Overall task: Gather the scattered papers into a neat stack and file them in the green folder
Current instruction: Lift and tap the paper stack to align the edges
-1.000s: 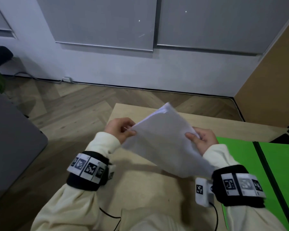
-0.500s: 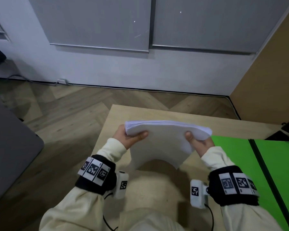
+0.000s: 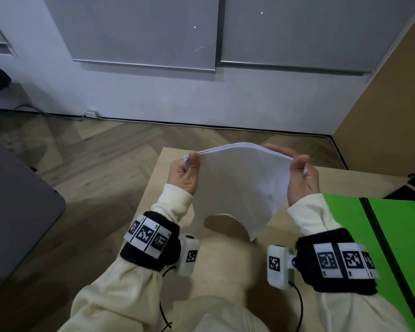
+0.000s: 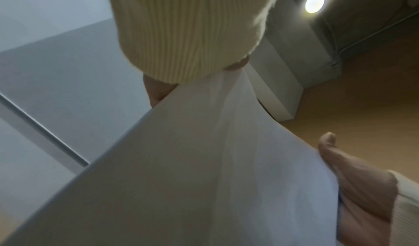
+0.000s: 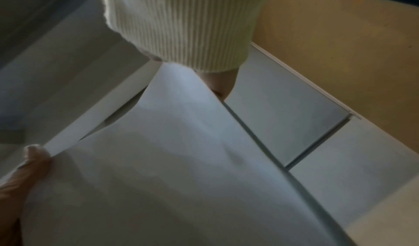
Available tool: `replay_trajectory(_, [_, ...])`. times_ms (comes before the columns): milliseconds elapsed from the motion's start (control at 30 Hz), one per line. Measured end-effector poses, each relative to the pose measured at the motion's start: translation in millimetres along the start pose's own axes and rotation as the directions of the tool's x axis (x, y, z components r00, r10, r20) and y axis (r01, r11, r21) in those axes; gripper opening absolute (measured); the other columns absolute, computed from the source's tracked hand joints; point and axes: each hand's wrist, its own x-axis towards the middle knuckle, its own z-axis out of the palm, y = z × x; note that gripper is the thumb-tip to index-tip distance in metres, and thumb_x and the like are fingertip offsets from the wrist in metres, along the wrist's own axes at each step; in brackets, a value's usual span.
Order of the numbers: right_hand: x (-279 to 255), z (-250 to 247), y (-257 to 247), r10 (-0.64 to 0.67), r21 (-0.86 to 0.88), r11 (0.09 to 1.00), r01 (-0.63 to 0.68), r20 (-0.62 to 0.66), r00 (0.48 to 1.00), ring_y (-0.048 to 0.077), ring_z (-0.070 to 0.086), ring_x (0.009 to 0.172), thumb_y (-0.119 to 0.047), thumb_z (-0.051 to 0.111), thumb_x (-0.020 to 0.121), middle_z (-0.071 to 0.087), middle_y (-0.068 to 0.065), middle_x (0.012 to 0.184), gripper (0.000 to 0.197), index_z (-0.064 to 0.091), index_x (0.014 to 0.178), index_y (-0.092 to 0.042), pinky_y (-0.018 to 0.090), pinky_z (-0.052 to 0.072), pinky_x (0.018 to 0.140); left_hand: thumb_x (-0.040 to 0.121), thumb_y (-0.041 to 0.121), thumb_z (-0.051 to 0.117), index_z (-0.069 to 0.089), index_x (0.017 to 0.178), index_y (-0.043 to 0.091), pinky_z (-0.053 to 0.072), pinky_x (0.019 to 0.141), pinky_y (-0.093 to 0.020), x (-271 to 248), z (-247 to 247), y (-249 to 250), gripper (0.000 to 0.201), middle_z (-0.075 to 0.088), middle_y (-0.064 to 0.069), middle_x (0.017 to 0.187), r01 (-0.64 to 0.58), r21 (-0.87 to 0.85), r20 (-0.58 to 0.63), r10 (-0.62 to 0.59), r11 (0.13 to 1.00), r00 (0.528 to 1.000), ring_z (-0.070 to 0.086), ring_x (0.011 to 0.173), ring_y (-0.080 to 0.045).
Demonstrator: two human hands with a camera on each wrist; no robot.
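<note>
Both hands, left hand [image 3: 183, 174] and right hand [image 3: 301, 179], pinch the papers [image 3: 237, 185] above the tabletop [image 3: 225, 259] beside the green folder [image 3: 398, 236]; light and floppy, the sheaf sags, so gripping opposite edges seems wisest.

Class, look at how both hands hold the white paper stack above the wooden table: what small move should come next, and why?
Probably lower the white paper stack and tap its bottom edge on the light wooden table to square it. The left hand and right hand pinch its top corners, it hangs bowed above the table, and the open green folder lies to the right.
</note>
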Motion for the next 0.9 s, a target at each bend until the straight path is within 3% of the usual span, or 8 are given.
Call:
replay_trajectory(100, [-3, -11, 8, 0.054, -0.127, 0.991, -0.042, 0.097, 0.994, -0.010, 0.066, 0.081, -0.078, 0.024, 0.067, 0.072, -0.026, 0.090, 0.083, 0.063, 0.110, -0.020, 0.005, 0.049, 0.068, 0.042, 0.097, 0.036, 0.064, 0.066, 0.009, 0.038, 0.043, -0.005, 0, -8, -6, 0.096, 0.052, 0.014, 0.039, 0.013, 0.014, 0.040, -0.014, 1.000, 0.999, 0.049, 0.039, 0.005])
replay_trajectory(200, [-5, -20, 14, 0.031, -0.160, 0.987, -0.012, 0.117, 0.993, -0.013, 0.065, 0.078, -0.074, 0.027, 0.070, 0.071, -0.029, 0.087, 0.085, 0.058, 0.116, -0.010, 0.003, 0.047, 0.064, 0.045, 0.097, 0.033, 0.068, 0.099, 0.003, 0.047, 0.054, -0.010, 3, -14, -14, 0.113, 0.068, 0.010, 0.058, 0.014, 0.056, 0.109, -0.020, 0.998, 0.994, 0.061, 0.059, 0.000])
replay_trajectory(300, [-4, -18, 15, -0.008, -0.153, 0.988, 0.022, 0.089, 0.996, -0.010, 0.064, 0.075, -0.073, 0.032, 0.074, 0.072, -0.024, 0.086, 0.069, 0.064, 0.100, -0.017, 0.006, 0.048, 0.063, 0.042, 0.099, 0.029, 0.064, 0.085, 0.004, 0.039, 0.050, -0.014, 6, -13, -16, 0.110, 0.056, -0.011, 0.072, 0.010, 0.080, 0.094, -0.018, 0.997, 0.995, 0.051, 0.066, -0.013])
replay_trajectory(400, [-3, -21, 18, -0.046, -0.157, 0.986, 0.056, 0.068, 0.997, -0.003, 0.066, 0.086, -0.056, 0.036, 0.085, 0.073, -0.019, 0.091, 0.050, 0.068, 0.091, -0.017, 0.011, 0.050, 0.072, 0.038, 0.100, 0.027, 0.063, 0.069, 0.010, 0.034, 0.043, -0.005, 5, -14, -13, 0.101, 0.054, 0.011, 0.043, 0.022, 0.092, 0.072, -0.029, 0.996, 0.997, 0.046, 0.041, 0.005])
replay_trajectory(467, [-4, -28, 22, -0.041, -0.148, 0.988, 0.049, 0.058, 0.998, 0.003, 0.066, 0.089, -0.039, 0.036, 0.094, 0.074, -0.016, 0.093, 0.041, 0.069, 0.092, -0.015, 0.016, 0.051, 0.076, 0.035, 0.101, 0.025, 0.042, 0.047, 0.017, 0.023, 0.037, -0.004, 4, -14, -10, 0.086, 0.038, 0.013, 0.028, 0.042, 0.109, 0.052, -0.048, 0.993, 0.998, 0.036, 0.030, 0.002])
replay_trajectory(567, [-2, -36, 28, -0.038, -0.110, 0.993, 0.042, 0.037, 0.999, 0.019, 0.066, 0.097, -0.035, 0.031, 0.096, 0.074, -0.007, 0.097, 0.042, 0.071, 0.092, -0.023, 0.034, 0.049, 0.087, 0.035, 0.100, 0.027, 0.029, 0.045, 0.019, 0.020, 0.036, -0.006, 5, -12, -11, 0.082, 0.032, 0.012, 0.027, 0.041, 0.096, 0.031, -0.044, 0.995, 0.999, 0.030, 0.029, 0.001])
replay_trajectory(733, [1, -22, 24, -0.041, -0.058, 0.997, 0.041, -0.003, 0.999, 0.017, 0.068, 0.094, -0.036, 0.032, 0.093, 0.076, -0.009, 0.092, 0.044, 0.074, 0.087, -0.024, 0.031, 0.051, 0.087, 0.050, 0.088, 0.046, 0.068, 0.091, -0.009, 0.040, 0.049, -0.002, 9, -1, -12, 0.107, 0.065, 0.025, 0.051, -0.032, -0.022, 0.075, 0.034, 0.999, 0.997, 0.056, 0.048, 0.014])
replay_trajectory(900, [4, -26, 26, -0.066, -0.040, 0.997, 0.067, 0.017, 0.998, 0.016, 0.066, 0.096, -0.043, 0.035, 0.091, 0.075, -0.009, 0.095, 0.041, 0.072, 0.089, -0.027, 0.033, 0.050, 0.087, 0.060, 0.075, 0.054, 0.068, 0.098, 0.008, 0.048, 0.058, -0.008, 11, -4, -14, 0.078, 0.072, 0.019, 0.066, 0.010, -0.054, 0.062, -0.007, 0.999, 0.998, 0.062, 0.062, 0.011])
